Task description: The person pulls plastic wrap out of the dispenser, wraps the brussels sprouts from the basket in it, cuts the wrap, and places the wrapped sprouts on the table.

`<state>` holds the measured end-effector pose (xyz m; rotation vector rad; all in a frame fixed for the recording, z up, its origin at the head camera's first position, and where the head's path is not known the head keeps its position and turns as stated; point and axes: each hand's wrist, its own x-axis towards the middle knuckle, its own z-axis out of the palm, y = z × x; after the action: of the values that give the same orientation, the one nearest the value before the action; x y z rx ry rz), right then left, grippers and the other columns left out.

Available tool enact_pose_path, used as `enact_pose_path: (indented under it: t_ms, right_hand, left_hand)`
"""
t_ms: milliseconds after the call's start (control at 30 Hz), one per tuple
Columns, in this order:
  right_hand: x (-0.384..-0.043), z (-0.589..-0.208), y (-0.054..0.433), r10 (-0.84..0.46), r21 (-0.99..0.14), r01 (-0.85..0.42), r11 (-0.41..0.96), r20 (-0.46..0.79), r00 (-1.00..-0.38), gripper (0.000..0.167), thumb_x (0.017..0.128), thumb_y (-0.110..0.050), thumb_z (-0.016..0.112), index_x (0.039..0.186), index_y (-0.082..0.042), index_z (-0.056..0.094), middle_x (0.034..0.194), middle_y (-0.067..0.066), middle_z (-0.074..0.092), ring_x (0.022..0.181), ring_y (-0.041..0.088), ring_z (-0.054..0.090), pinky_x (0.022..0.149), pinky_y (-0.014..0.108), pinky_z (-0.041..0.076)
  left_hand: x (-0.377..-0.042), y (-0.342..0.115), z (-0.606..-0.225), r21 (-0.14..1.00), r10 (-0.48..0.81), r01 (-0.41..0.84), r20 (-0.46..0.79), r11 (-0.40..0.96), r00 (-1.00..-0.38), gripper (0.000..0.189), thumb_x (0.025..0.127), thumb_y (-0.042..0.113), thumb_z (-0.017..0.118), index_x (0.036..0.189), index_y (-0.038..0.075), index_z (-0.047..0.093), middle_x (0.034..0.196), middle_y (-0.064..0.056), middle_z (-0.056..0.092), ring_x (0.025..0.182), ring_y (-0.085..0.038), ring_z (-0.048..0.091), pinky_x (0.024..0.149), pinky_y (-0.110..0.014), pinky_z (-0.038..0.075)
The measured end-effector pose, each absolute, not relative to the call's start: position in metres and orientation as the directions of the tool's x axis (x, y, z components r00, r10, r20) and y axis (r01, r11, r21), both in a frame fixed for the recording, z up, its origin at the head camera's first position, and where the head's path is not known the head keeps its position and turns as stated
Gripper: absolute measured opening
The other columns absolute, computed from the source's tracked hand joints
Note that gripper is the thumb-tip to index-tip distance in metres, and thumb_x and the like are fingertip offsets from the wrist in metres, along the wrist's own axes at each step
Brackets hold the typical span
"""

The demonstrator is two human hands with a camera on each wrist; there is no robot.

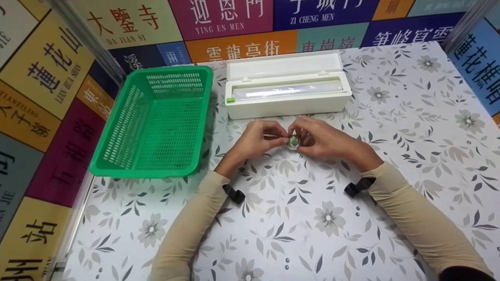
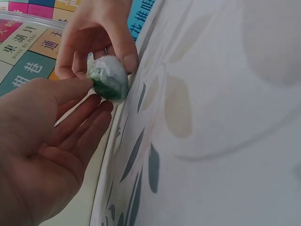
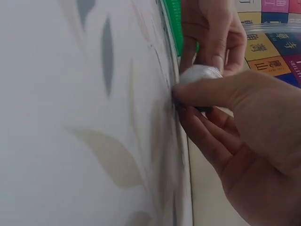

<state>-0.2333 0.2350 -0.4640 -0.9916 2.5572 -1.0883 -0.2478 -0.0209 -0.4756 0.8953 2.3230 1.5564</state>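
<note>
A small round green thing wrapped in clear plastic film [image 1: 293,142] is between my two hands, just in front of the white box; what lies inside the wrap is hard to tell. My left hand [image 1: 258,137] pinches its left side with thumb and fingers. From the other side my right hand [image 1: 327,137] grips it with curled fingers. The left wrist view shows the bundle [image 2: 109,79] with crumpled, whitish film over a dark green part. In the right wrist view the right thumb lies across the bundle [image 3: 201,72] and hides part of it.
Behind the hands stands a white cling film box [image 1: 289,107], its lid [image 1: 285,64] raised, with a film roll [image 1: 287,90] inside and a green slider [image 1: 230,100] at the left. A green plastic basket [image 1: 201,121] sits to the left. Flower-patterned cloth [image 1: 304,249] covers the table.
</note>
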Motion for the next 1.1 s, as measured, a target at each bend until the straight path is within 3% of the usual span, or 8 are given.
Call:
enact_pose_path:
  t_ms: [100,233,400,600,867,1100]
  right_hand:
    - [-0.235,-0.460,0.242,-0.680,-0.755,-0.465,0.462,0.035,-0.732,0.041,0.094,-0.003,0.078,0.132,-0.014,0.069,0.119,0.009,0.071,0.105,0.024,0.076,0.094,0.039,0.065]
    - [-0.238,-0.461,0.248,-0.659,-0.820,-0.366,0.440,-0.017,-0.752,0.032,0.101,-0.009,0.076,0.132,-0.011,0.072,0.124,0.010,0.075,0.112,0.027,0.076,0.099,0.035,0.064]
    - [-0.240,-0.465,0.245,-0.639,-0.835,-0.360,0.416,0.013,-0.769,0.024,0.099,-0.011,0.080,0.122,-0.006,0.076,0.119,0.012,0.077,0.110,0.024,0.077,0.098,0.026,0.063]
    - [-0.239,-0.468,0.243,-0.632,-0.842,-0.361,0.401,0.031,-0.774,0.024,0.097,-0.012,0.082,0.120,-0.006,0.077,0.118,0.012,0.076,0.110,0.022,0.077,0.097,0.024,0.062]
    - [-0.239,-0.467,0.247,-0.636,-0.855,-0.315,0.412,-0.022,-0.772,0.027,0.101,-0.017,0.078,0.127,-0.010,0.072,0.128,0.010,0.073,0.113,0.027,0.077,0.096,0.028,0.064]
    - [-0.239,-0.466,0.248,-0.611,-0.824,-0.346,0.449,-0.001,-0.792,0.029,0.103,-0.024,0.076,0.131,-0.017,0.071,0.133,0.006,0.069,0.117,0.024,0.076,0.095,0.025,0.062]
  left_hand:
    - [-0.249,-0.023,-0.476,0.887,0.606,0.374,0.144,0.271,-0.782,0.010,0.092,0.010,0.087,0.100,0.006,0.083,0.103,-0.009,0.084,0.102,-0.017,0.081,0.098,-0.025,0.063]
    - [-0.251,-0.026,-0.477,0.889,0.620,0.361,0.118,0.282,-0.776,0.019,0.090,0.011,0.089,0.108,0.008,0.083,0.105,-0.008,0.084,0.102,-0.018,0.081,0.095,-0.027,0.064]
    - [-0.252,-0.031,-0.475,0.874,0.639,0.370,0.092,0.316,-0.763,0.024,0.092,0.013,0.088,0.116,0.012,0.085,0.109,-0.004,0.085,0.098,-0.012,0.081,0.088,-0.026,0.065]
    - [-0.251,-0.034,-0.473,0.843,0.634,0.401,0.095,0.359,-0.768,0.016,0.096,0.019,0.085,0.111,0.016,0.087,0.106,0.001,0.085,0.089,-0.007,0.079,0.078,-0.024,0.063]
    - [-0.252,-0.027,-0.473,0.824,0.636,0.455,0.157,0.338,-0.756,0.014,0.099,0.019,0.082,0.111,0.013,0.086,0.107,-0.004,0.084,0.095,-0.013,0.080,0.090,-0.025,0.065]
    - [-0.250,-0.024,-0.466,0.806,0.591,0.450,0.161,0.383,-0.791,0.014,0.102,0.018,0.077,0.109,0.008,0.085,0.108,-0.007,0.083,0.097,-0.019,0.080,0.089,-0.028,0.065]
